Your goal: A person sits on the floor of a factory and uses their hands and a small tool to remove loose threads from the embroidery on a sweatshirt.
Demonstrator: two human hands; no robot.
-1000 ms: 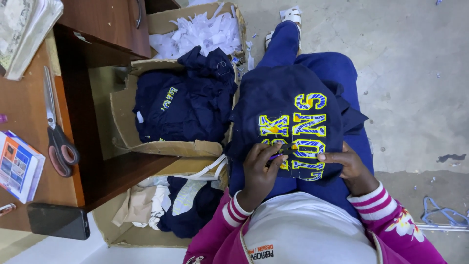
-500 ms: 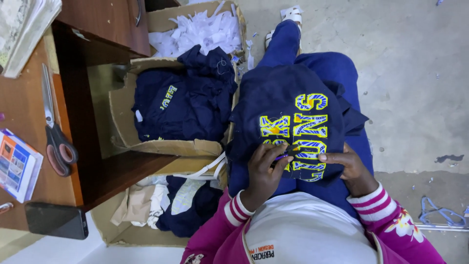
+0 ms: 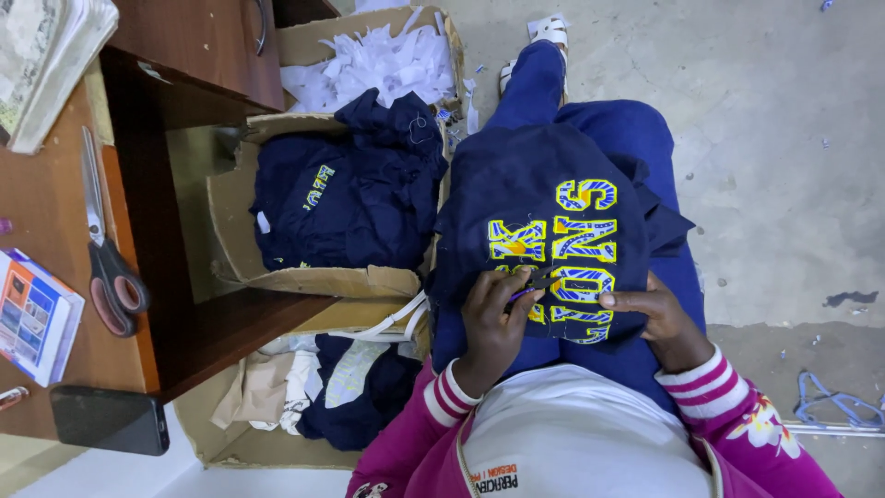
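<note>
A navy garment (image 3: pixel 544 175) with yellow and blue stitched letters (image 3: pixel 576 244) lies spread over my lap. My left hand (image 3: pixel 493 327) rests on its lower left part and pinches a small dark thread snipper (image 3: pixel 537 277), whose tip touches the letters. My right hand (image 3: pixel 659 318) lies flat on the garment's lower right edge, with its fingers pointing left along the letters and pressing the cloth down.
A cardboard box (image 3: pixel 230 231) to my left holds folded navy garments (image 3: pixel 350 194). Behind it stands a box of white scraps (image 3: pixel 369 60). A second box of cloth (image 3: pixel 313 387) is by my left knee. A wooden desk (image 3: pixel 55 249) carries scissors (image 3: pixel 106 258), a booklet (image 3: pixel 32 314) and a phone (image 3: pixel 111 420). Hangers (image 3: pixel 834 406) lie on the floor.
</note>
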